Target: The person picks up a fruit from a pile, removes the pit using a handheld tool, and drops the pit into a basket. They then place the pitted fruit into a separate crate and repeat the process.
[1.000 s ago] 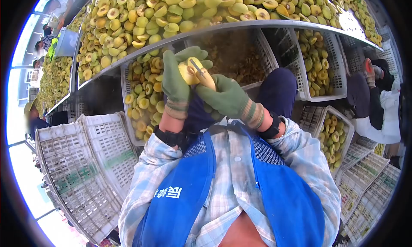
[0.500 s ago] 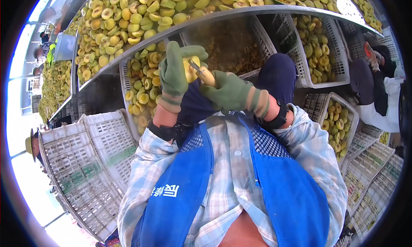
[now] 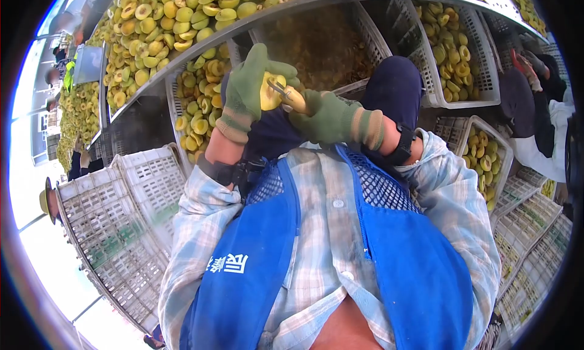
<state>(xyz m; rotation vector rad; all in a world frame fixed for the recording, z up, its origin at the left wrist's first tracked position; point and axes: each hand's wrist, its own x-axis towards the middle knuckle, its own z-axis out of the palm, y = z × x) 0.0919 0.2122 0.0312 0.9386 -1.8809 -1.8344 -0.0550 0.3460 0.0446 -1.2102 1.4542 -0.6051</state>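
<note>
In a green knit glove, my left hand [image 3: 244, 91] is closed around a yellow-green fruit half [image 3: 269, 97], its cut face turned toward my right hand. My right hand [image 3: 331, 117], gloved the same way, grips a pitting knife [image 3: 295, 100] with a pale wooden handle and a narrow metal tip. That tip overlaps the cut face of the fruit half in this view. Both hands are raised over my lap, in front of the crates below the table edge.
A metal-edged table [image 3: 255, 23] heaped with halved fruit [image 3: 155, 24] runs across the front. Under it stand a crate of brown scraps [image 3: 319, 52] and crates of halves [image 3: 451, 61]. White crates [image 3: 115, 228] are stacked at left. Another person's hand [image 3: 527, 70] is at far right.
The camera view has shifted slightly. My hands keep hold of the fruit half and pitting knife, and the knife's metal tip now shows more across the cut face.
</note>
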